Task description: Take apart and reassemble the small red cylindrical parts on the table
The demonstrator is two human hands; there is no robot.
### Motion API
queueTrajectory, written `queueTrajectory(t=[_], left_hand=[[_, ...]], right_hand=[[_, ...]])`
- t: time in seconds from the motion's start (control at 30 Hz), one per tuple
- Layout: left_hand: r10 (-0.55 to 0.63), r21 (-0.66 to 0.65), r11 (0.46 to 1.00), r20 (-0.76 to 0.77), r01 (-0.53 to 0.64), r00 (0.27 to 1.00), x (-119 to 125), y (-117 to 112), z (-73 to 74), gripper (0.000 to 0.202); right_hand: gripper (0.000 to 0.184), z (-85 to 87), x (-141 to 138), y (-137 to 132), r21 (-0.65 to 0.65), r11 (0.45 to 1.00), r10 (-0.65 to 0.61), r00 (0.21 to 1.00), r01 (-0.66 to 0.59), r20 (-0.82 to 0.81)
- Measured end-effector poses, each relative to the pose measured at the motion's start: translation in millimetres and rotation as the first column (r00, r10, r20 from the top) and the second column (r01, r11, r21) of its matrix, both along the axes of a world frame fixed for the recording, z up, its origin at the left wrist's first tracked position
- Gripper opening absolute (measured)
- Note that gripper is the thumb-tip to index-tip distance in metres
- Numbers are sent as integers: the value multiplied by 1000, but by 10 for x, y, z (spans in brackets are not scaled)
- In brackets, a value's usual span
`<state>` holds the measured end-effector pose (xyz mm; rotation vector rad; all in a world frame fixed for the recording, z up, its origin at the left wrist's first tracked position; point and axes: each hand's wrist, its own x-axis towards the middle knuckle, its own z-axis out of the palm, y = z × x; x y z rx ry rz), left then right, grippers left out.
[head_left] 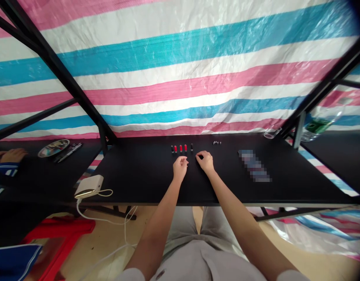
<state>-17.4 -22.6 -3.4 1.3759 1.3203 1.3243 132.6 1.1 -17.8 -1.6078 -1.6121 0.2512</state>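
My left hand (180,168) is over the black table, its fingers curled together just in front of a row of small upright cylinders. Whatever lies between those fingers is too small to make out. Beside it, my right hand (205,160) is pinched, thumb and fingertips close together near the tabletop; I cannot tell what it holds. The row has a black cylinder (172,149) at the left, several red cylinders (181,148) along it, and another black cylinder (192,147) at the right end, nearest my right hand. Behind my right hand lie several tiny shiny metal pieces (216,143).
A pixelated flat object (254,166) lies to the right on the black table (139,171). At the left front corner sits a white box (90,185) with a cable. A clear cup (272,132) stands at the back right. Another person's hand (13,155) rests on the left-hand table.
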Motion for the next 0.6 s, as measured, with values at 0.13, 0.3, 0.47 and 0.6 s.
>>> queueTrajectory(t=[0.13, 0.3, 0.47, 0.6], left_hand=[[1, 11, 1000, -27, -1, 1000, 0, 0, -14, 16], [2, 5, 1000, -30, -2, 1000, 6, -14, 7, 15], [6, -7, 1000, -22, -6, 1000, 9, -22, 31, 14], [6, -9, 1000, -18, -6, 1000, 7, -15, 23, 14]], right_hand=[[14, 5, 5, -5, -4, 1000, 4, 1000, -4, 9], [14, -12, 13, 3, 23, 1000, 8, 1000, -8, 9], [14, -16, 12, 5, 23, 1000, 6, 1000, -7, 16], [15, -4, 4, 0, 14, 1000, 12, 999, -13, 38]])
